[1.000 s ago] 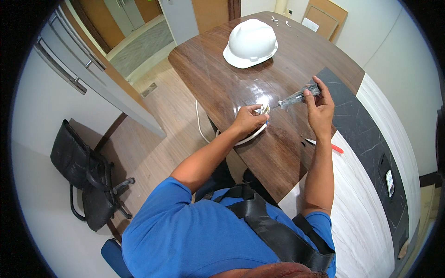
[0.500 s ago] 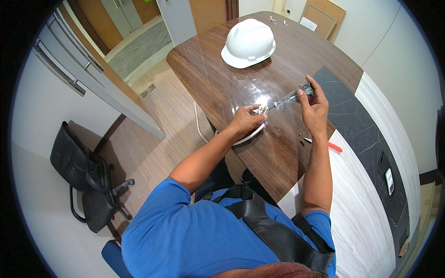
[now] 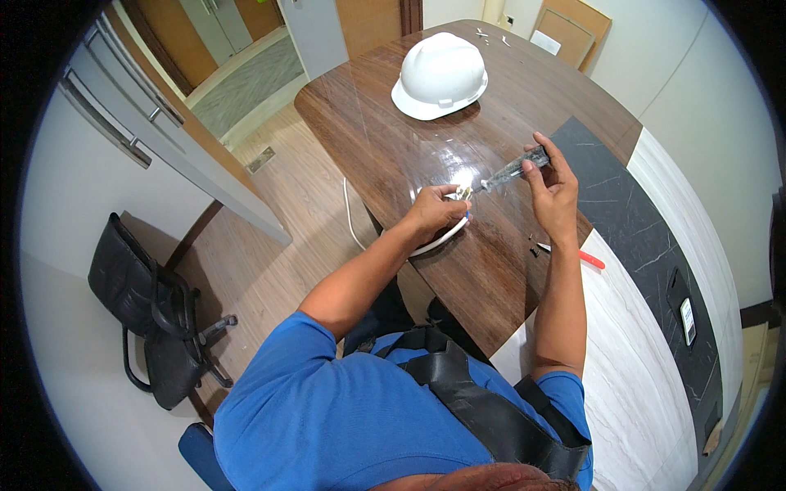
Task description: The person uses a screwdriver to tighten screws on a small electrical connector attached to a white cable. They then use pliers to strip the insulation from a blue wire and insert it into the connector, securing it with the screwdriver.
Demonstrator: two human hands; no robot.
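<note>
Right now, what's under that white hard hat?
The white hard hat sits on the brown tabletop, and you can see wood beside its brim. The space under its dome is covered, so I can't tell if anything's there.

One head-worn fisheye, looking steeply down!
Here it peers over the blue short-sleeved cloth shirt, close below, out past the bare left hand and bare right hand, across the glossy dark-brown wooden tabletop to the white domed plastic helmet farther off.
</note>
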